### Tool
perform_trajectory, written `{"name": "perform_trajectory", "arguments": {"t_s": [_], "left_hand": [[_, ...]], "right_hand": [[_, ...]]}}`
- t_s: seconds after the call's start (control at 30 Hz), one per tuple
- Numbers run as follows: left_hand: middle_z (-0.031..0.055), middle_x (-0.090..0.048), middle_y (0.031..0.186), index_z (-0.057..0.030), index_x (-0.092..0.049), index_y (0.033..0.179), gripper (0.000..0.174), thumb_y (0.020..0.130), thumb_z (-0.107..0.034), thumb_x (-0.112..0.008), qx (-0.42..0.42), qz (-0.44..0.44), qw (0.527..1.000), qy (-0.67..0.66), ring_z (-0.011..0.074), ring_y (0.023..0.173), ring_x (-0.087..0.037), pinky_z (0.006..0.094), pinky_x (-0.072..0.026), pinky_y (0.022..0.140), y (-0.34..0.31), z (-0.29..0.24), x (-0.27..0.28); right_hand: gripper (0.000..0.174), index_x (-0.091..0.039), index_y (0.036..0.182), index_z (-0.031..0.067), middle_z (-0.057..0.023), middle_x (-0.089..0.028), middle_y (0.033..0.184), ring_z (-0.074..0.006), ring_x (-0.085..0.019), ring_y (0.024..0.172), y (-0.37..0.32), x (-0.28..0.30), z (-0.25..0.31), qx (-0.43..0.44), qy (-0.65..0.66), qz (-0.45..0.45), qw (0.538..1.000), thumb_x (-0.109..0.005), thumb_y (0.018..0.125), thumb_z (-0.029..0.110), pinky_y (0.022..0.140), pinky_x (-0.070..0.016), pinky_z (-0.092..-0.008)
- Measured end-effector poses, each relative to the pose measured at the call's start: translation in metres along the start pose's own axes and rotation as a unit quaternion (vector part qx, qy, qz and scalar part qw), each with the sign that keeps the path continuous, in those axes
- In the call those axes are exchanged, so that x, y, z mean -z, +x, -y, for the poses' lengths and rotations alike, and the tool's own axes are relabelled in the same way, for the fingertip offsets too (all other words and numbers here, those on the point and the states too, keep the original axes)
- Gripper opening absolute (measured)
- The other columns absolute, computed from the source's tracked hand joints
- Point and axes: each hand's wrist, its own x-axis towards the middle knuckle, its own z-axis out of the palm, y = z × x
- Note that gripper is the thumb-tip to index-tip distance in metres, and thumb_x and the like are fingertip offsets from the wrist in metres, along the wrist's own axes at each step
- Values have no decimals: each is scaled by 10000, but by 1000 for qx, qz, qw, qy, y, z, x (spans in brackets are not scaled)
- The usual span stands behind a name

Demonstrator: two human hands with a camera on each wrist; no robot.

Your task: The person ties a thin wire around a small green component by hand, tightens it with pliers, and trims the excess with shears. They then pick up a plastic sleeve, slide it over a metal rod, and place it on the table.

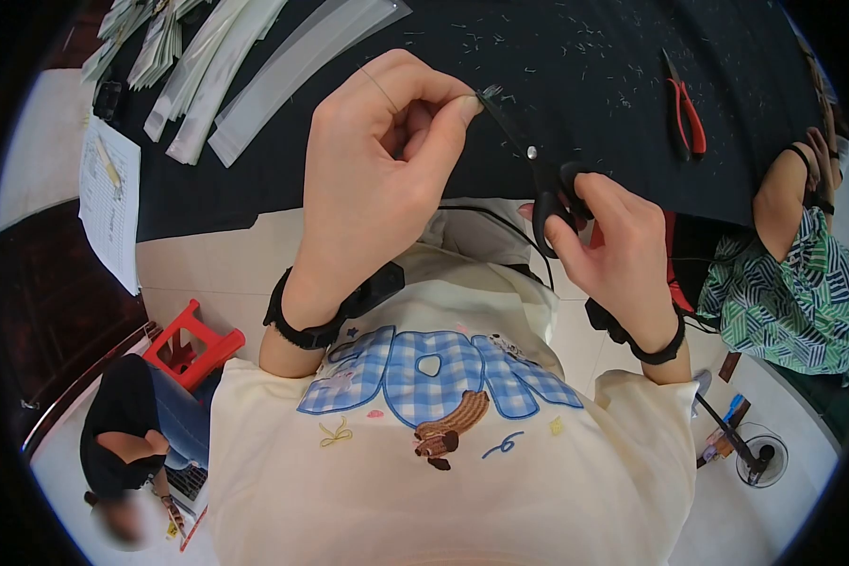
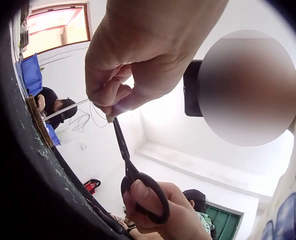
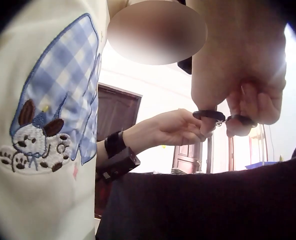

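My left hand point(image 1: 377, 170) is raised over the near edge of the black-covered table, thumb and forefinger pinching a bundle of fine wire-like strands point(image 1: 494, 91). Short ends of it stick out past the fingertips, and one thin line runs back over the hand. My right hand point(image 1: 623, 241) grips black-handled scissors point(image 1: 532, 153), with the thumb and fingers in the handle loops. In the left wrist view, the scissors' blades point(image 2: 121, 140) point up to the left fingertips, their tips right at the strands. The right wrist view shows a scissor loop point(image 3: 210, 115) around a digit.
Red-handled pliers point(image 1: 690, 118) lie at the right of the black cloth point(image 1: 594, 104), among scattered tiny clippings. Long clear plastic sleeves point(image 1: 302, 75) lie at the back left, near a written sheet point(image 1: 108, 208). A red stool point(image 1: 193, 344) and other people are at the sides.
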Motion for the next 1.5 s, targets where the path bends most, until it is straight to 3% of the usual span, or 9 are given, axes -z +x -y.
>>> {"name": "perform_trajectory", "arguments": {"t_s": [0.47, 0.53, 0.87, 0.93, 1.03, 1.27, 1.33, 1.5], "left_hand": [[13, -524, 782, 54, -590, 845, 51, 818, 13, -574, 0, -3, 1000, -12, 40, 654, -465, 157, -349, 566, 1, -3, -3], [-8, -482, 697, 41, -590, 757, 33, 783, 33, -573, -24, -43, 997, -61, 14, 539, -395, 168, -292, 461, 3, 0, -7], [-8, -495, 707, 43, -600, 779, 32, 790, 31, -572, -6, -40, 996, -78, 14, 561, -423, 162, -312, 475, 1, 1, -5], [2, -525, 768, 36, -598, 847, 61, 826, -16, -574, 3, -13, 999, -52, 32, 623, -447, 158, -320, 512, 0, 0, -2], [-9, -505, 701, 38, -602, 780, 33, 791, 27, -574, -2, -41, 996, -79, 12, 561, -432, 157, -320, 479, 2, -1, -5], [-9, -504, 699, 36, -600, 775, 34, 792, 26, -573, -22, -42, 997, -67, 10, 560, -431, 156, -320, 476, 1, 1, -5], [9, -541, 787, 37, -598, 864, 64, 824, -9, -577, -6, -13, 999, -43, 30, 645, -470, 147, -334, 528, 0, 1, -1], [10, -546, 790, 37, -600, 862, 64, 826, -11, -576, -8, -13, 999, -45, 31, 660, -480, 142, -343, 548, 0, 1, -1]], "right_hand": [[247, -533, 721, 19, -49, -462, 521, -186, -476, 417, 1, 3, -8, 56, -29, -11, 998, -725, 641, 153, 384, -369, -278], [248, -530, 719, 21, -49, -455, 515, -187, -471, 412, 1, 3, -9, 66, -34, -13, 997, -724, 644, 155, 381, -367, -278], [250, -513, 707, 22, -52, -435, 504, -194, -460, 403, 2, -1, -11, 71, -22, -6, 997, -721, 643, 145, 378, -365, -286], [243, -520, 720, 14, -57, -448, 513, -196, -465, 407, 2, -1, -11, 75, -14, -9, 997, -716, 641, 134, 381, -366, -285], [231, -532, 738, 3, -62, -467, 525, -196, -475, 414, 5, -1, -5, 48, 7, -18, 999, -707, 642, 120, 388, -371, -281], [219, -545, 746, -5, -66, -480, 529, -191, -483, 418, 4, 0, -3, 44, 6, -9, 999, -703, 654, 115, 394, -376, -275], [213, -546, 741, -8, -66, -483, 524, -189, -484, 416, 4, 1, -3, 46, -2, 2, 999, -701, 661, 113, 394, -375, -274], [212, -545, 739, -11, -69, -489, 524, -186, -483, 415, 3, 0, -2, 25, 27, 1, 999, -703, 663, 109, 396, -374, -270]]}}
